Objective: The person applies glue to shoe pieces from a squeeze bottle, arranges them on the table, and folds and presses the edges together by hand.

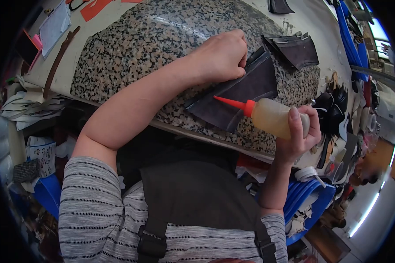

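Observation:
Dark leather-like pieces point(250, 84) lie on the speckled stone slab point(131, 57), near its front edge. My left hand point(224, 55) is closed at their upper left edge, fingers curled down; what they grip, if anything, is hidden. In my right hand point(300, 127) is a squeeze bottle point(272, 117) of yellowish contents, tilted, its red nozzle point(230, 102) pointing left just over the dark pieces. Whether the tip touches them is hard to tell. A fanned stack of similar dark pieces point(296, 50) rests on the slab to the upper right.
A brown strip point(61, 61) and orange pieces point(96, 8) lie on the table at the left. Black scraps point(333, 109) sit at the slab's right. A blue container point(309, 201) with scraps stands below right, a white round lid point(306, 173) near it.

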The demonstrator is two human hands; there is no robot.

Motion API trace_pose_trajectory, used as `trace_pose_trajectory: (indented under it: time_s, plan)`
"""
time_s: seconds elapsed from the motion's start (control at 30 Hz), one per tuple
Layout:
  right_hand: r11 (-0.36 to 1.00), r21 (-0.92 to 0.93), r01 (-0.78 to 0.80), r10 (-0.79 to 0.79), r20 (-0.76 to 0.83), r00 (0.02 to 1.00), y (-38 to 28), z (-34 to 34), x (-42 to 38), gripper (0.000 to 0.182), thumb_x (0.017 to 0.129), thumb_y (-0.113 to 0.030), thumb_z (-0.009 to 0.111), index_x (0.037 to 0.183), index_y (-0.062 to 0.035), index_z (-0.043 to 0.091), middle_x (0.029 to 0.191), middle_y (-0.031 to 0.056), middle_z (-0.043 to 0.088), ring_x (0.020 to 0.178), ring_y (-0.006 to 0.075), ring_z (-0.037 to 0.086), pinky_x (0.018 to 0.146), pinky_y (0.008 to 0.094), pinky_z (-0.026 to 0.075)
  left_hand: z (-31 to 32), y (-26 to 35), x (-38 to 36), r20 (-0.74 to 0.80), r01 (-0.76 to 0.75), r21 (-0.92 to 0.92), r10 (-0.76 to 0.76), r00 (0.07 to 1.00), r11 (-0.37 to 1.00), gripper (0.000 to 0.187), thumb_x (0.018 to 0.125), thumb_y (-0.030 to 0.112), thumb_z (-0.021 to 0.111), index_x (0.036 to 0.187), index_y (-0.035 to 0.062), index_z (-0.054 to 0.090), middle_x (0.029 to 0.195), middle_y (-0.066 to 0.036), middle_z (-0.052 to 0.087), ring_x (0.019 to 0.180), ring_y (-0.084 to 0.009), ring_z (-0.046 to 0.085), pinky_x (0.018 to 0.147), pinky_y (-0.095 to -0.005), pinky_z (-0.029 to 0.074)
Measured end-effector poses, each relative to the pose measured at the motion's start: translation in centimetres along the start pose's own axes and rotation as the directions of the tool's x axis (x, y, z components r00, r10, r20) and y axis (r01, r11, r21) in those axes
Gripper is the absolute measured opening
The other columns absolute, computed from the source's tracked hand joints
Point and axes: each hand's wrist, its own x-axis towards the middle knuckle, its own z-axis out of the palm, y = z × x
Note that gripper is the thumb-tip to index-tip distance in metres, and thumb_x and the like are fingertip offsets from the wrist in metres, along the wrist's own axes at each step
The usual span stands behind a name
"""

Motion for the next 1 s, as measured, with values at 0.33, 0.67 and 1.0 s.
trace_pose_trajectory:
  time_s: [0.33, 0.67, 1.0]
  plan:
    - [0.995, 0.102, 0.018, -0.031, 0.129, 0.991, -0.5, 1.4, -2.3, 0.021, 0.080, -0.011, 0.074, 0.083, 0.0007, 0.057, 0.078, 0.0036, 0.052, 0.070, 0.0112, 0.053, 0.070, 0.0235, 0.047, 0.3, 0.2, -0.2, -0.034, -0.007, -0.012, 0.007, 0.999, 1.000, 0.012, 0.073, 0.009, 0.076, 0.074, 0.0024, 0.066, 0.101, -0.008, 0.058, 0.093, -0.0253, 0.062, 0.081, -0.0366, 0.051]
    - [0.784, 0.605, -0.142, 0.109, 0.092, 0.990, -0.2, -1.5, -2.1, 0.030, 0.078, -0.021, 0.065, 0.091, 0.0019, 0.052, 0.085, 0.0085, 0.046, 0.080, 0.0168, 0.048, 0.079, 0.0343, 0.052, -0.5, 0.3, 0.4, 0.060, 0.064, -0.306, -0.048, 0.997, 0.950, 0.016, 0.077, 0.012, 0.070, 0.085, -0.0005, 0.066, 0.087, -0.012, 0.069, 0.082, -0.0224, 0.068, 0.073, -0.0339, 0.052]
    - [0.732, 0.628, -0.264, 0.362, -0.030, 0.932, 1.9, -9.9, -0.9, 0.025, 0.095, -0.029, 0.059, 0.103, -0.0052, 0.056, 0.089, 0.0028, 0.055, 0.087, 0.0164, 0.062, 0.080, 0.0331, 0.053, -16.4, -2.1, 0.6, -0.230, 0.020, -0.871, -0.442, 0.867, 0.491, 0.011, 0.092, 0.012, 0.065, 0.100, 0.0095, 0.058, 0.085, -0.001, 0.064, 0.070, -0.0105, 0.064, 0.061, -0.0249, 0.052]
